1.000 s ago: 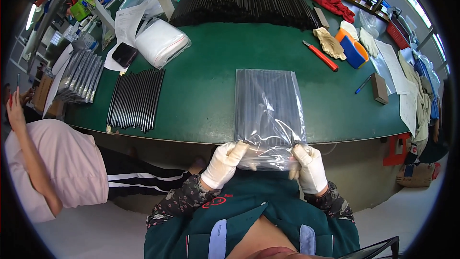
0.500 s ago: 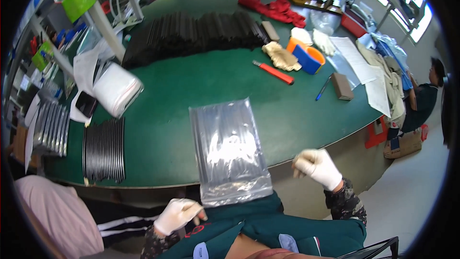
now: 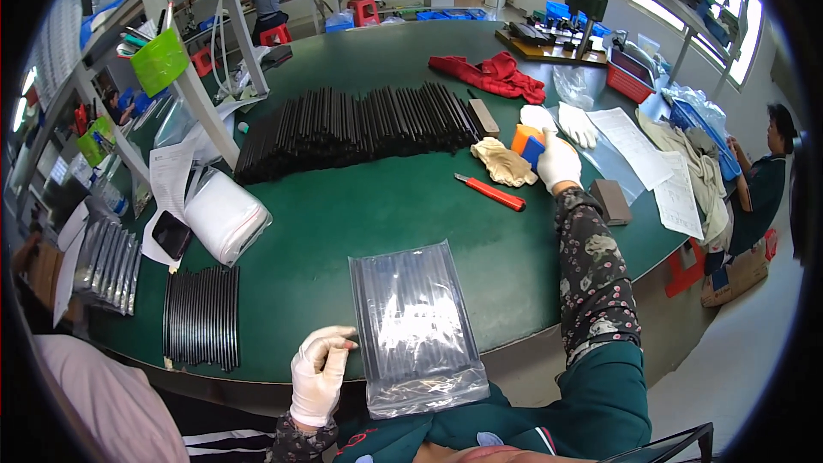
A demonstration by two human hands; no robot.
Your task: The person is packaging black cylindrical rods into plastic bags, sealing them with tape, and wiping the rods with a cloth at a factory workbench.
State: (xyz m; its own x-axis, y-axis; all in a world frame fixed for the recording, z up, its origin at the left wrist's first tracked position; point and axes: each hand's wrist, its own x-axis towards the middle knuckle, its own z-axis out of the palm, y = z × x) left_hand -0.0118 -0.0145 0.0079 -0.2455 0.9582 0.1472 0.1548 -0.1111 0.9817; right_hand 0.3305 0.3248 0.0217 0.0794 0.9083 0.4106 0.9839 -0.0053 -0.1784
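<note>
A clear plastic bag (image 3: 417, 326) full of dark slim strips lies at the near table edge, its lower end overhanging toward my body. My left hand (image 3: 317, 377), in a white glove with some fingertips bare, is beside the bag's left edge. Its fingers are loosely apart with nothing seen in them. My right hand (image 3: 560, 163), also gloved, is stretched far out to a blue and orange ring-shaped thing (image 3: 532, 151). The fingers appear closed on its right side, which they partly cover. Close by are a crumpled beige glove (image 3: 504, 163) and a red cutter knife (image 3: 490, 192).
A long row of black strips (image 3: 360, 129) spans the far table. At left lie a smaller strip row (image 3: 201, 319), a phone (image 3: 171, 234), a white wrapped roll (image 3: 227, 219) and bagged stacks (image 3: 109, 267). A brown block (image 3: 610, 201) and papers (image 3: 680, 193) lie right. Another person (image 3: 761, 176) sits beyond.
My right hand has gone from near the table's front edge out to the blue and orange thing. My left hand has moved up beside the bag. The view has tilted up.
</note>
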